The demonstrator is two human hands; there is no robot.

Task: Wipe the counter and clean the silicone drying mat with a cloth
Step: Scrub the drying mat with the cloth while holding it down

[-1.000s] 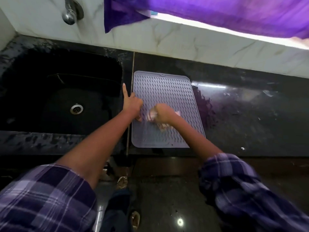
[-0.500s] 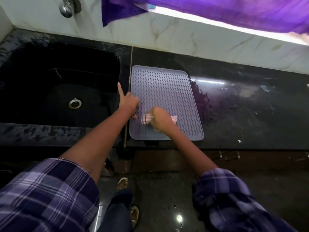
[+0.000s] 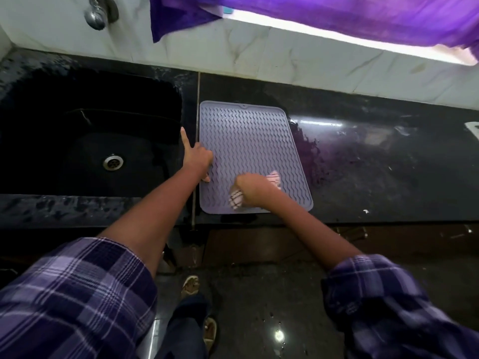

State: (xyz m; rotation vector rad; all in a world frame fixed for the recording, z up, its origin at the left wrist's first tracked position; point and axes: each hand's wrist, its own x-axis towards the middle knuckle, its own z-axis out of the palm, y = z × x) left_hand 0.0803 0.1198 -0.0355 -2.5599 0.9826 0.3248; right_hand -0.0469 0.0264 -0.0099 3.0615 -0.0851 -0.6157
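Note:
A lilac silicone drying mat (image 3: 246, 141) with wavy ridges lies flat on the black counter (image 3: 375, 172), just right of the sink. My right hand (image 3: 255, 189) is closed on a bunched white cloth (image 3: 275, 178) with dark stripes and presses it on the mat's near part. The cloth sticks out on both sides of the fist. My left hand (image 3: 198, 158) rests on the mat's left edge, forefinger stretched toward the sink, the other fingers on the mat.
A deep black sink (image 3: 85, 141) with a steel drain (image 3: 113, 162) lies to the left, a tap (image 3: 99, 11) above it. A purple curtain (image 3: 337, 14) hangs over the marble backsplash. The counter right of the mat looks wet. A white object (image 3: 473, 128) shows at the far right edge.
My right hand has slid the cloth to the right and slightly nearer across the mat's near part. My left hand has stayed on the mat's left edge.

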